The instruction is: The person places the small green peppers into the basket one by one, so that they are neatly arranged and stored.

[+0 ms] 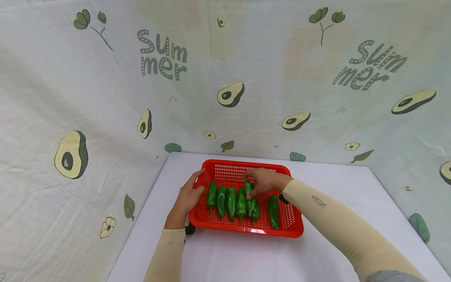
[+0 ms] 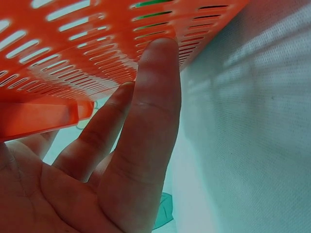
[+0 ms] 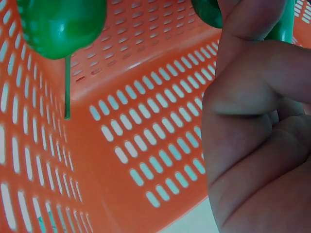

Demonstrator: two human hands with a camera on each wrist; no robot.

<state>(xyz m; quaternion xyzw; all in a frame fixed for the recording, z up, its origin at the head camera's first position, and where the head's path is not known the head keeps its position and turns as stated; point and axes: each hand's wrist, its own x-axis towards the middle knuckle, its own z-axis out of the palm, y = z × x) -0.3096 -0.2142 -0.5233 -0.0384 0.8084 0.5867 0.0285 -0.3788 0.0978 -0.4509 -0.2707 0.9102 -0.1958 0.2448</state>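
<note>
A red plastic basket (image 1: 246, 232) with slotted walls holds several green peppers (image 1: 231, 201) side by side. At its left side, my left hand (image 1: 186, 199) grips the basket, the thumb near the rim and the fingers along the outside; in the left wrist view two fingers touch the slotted wall. My right hand (image 1: 262, 182) reaches inside and pinches a green pepper (image 1: 253, 209) at the right end of the row. In the right wrist view its curled fingers partly hide a green pepper (image 3: 281, 30). Another green pepper (image 1: 273, 211) lies apart, farther right.
The basket stands on a white table (image 1: 331, 188). A printed cloth (image 1: 260, 58) with avocado patterns hangs behind the table and along both sides. In the right wrist view, a pepper (image 3: 63, 24) with its stem hangs into view near the basket wall.
</note>
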